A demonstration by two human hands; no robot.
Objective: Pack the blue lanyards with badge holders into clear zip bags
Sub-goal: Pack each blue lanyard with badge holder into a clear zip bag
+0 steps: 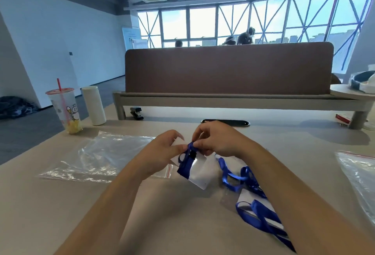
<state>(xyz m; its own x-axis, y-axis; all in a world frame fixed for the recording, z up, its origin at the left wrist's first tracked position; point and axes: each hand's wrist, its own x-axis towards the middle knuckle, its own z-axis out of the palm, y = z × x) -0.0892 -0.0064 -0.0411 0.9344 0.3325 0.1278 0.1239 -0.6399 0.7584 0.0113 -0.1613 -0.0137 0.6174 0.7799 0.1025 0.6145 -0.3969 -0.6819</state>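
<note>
Pinching bunched blue ribbon lanyard (183,170) atop clear plastic badge holder (199,177), left grip (166,150) and right grip (216,141) both, beside clear zip bag (97,159) on beige desk (284,143).

The held badge holder (199,175) is clear, shiny plastic with a smooth white paper card inside. The held lanyard (185,166) on it is blue woven cloth with a soft shine. Its clip (192,154) is black, and I cannot tell what it is made of. Left of the badge holder lies a zip bag (97,153) of thin, see-through, crinkly plastic that glints, with a red strip at its mouth. Right of it, the loose lanyards (261,216) are the same blue cloth. Under it the desk (60,204) is pale, smooth and matt. Far behind it the divider (223,67) looks like brown fuzzy cloth. Behind it to the left, the cup (65,108) is cloudy plastic.
</note>
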